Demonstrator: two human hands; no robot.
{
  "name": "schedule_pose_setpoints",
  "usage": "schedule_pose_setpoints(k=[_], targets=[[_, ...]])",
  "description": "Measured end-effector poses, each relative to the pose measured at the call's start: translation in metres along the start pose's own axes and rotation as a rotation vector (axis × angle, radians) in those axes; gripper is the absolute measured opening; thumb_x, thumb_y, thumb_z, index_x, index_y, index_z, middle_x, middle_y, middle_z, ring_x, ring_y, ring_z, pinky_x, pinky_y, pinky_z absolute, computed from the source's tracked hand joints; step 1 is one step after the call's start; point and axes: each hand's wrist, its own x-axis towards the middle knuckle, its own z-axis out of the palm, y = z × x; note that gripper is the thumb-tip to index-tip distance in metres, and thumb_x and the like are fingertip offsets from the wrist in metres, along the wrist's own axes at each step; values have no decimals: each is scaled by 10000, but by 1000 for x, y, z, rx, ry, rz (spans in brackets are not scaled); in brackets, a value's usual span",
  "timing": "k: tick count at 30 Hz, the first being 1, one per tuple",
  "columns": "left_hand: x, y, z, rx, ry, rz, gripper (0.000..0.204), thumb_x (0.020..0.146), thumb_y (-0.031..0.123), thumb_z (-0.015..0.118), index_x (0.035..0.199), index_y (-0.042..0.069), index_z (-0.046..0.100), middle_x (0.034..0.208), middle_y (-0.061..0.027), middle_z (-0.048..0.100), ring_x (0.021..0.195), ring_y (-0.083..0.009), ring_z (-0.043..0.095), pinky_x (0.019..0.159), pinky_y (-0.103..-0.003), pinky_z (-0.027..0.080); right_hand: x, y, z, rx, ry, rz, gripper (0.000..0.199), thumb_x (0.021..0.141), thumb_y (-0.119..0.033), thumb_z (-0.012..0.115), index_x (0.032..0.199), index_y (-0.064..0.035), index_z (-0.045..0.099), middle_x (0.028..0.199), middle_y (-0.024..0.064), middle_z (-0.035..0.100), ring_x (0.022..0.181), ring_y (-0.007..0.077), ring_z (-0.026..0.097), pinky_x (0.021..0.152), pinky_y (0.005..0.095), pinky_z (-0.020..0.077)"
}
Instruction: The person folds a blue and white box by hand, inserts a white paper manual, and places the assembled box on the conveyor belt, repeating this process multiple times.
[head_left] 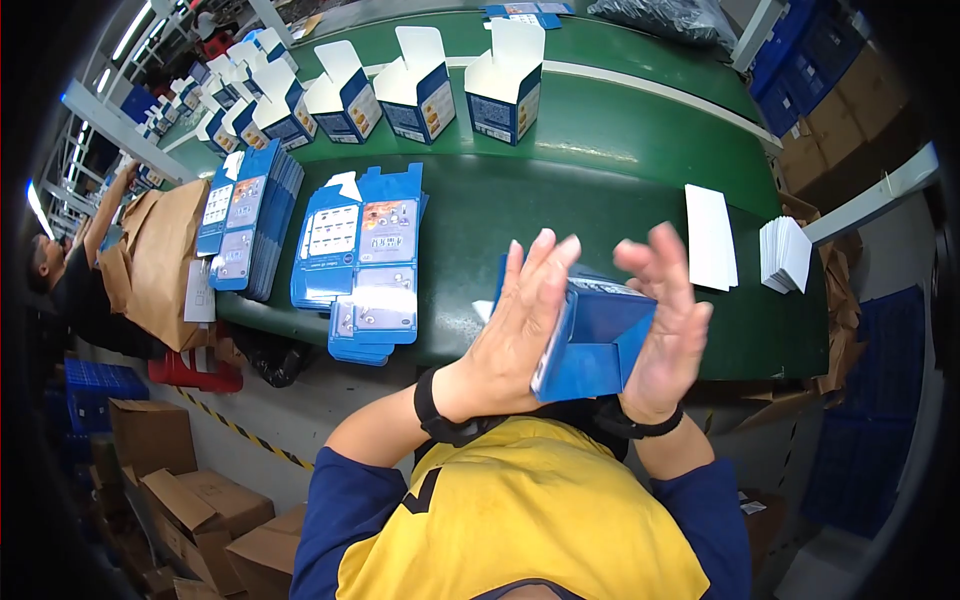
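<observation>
A blue cardboard carton [588,372], folded up into a tube with a flap at the near end, is in the air over the table's near edge. It sits between my two palms. My left hand [515,335] lies along its left side with the fingers stretched out. On the opposite side my right hand [665,345] presses with the palm, its fingers raised and apart. To the left, flat printed blue cartons [385,245] lie in a pile, with another leaning stack of flat cartons [250,225] beyond it.
Open-topped blue and white boxes [505,95] line the green conveyor [640,125]. White card sheets [708,240] and a fanned white stack [786,252] lie at the right. A brown paper sack [165,265] stands left, near another person's arm [108,205]. Cardboard boxes [205,500] fill the lower-left floor.
</observation>
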Motion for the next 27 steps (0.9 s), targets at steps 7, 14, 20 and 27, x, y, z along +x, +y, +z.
schedule_pose_setpoints(k=[7,14,20,27], targets=[[-15,-3,5,-443,-188,-250,1184,656,236,827,1427,-31,-30,1447,-271,180,1336,-450,245,1073,-427,275,2,-24,2,497,-127,-137,670,958,-404,389,1427,1,135,1019,173,596,1006,219,539,971,344,392],[1,-11,-19,-304,-123,-128,909,607,153,841,1321,67,286,1336,-216,386,1309,-462,301,984,-474,404,16,-7,-14,445,47,198,428,947,-189,446,1320,11,378,874,109,648,879,154,588,852,289,447],[17,-27,-39,198,-9,436,364,821,119,620,1113,186,414,1292,-55,509,1248,-376,437,1001,-502,415,47,14,-35,402,-318,393,739,886,-468,549,1397,-11,272,1362,132,412,1254,235,418,1008,359,396],[1,-56,-102,794,-446,-413,934,565,168,815,1382,222,365,1390,-152,395,1271,-338,401,1024,-511,323,158,72,-54,-87,-419,552,862,770,-208,710,1442,-30,201,1317,157,450,1141,222,514,920,323,444]])
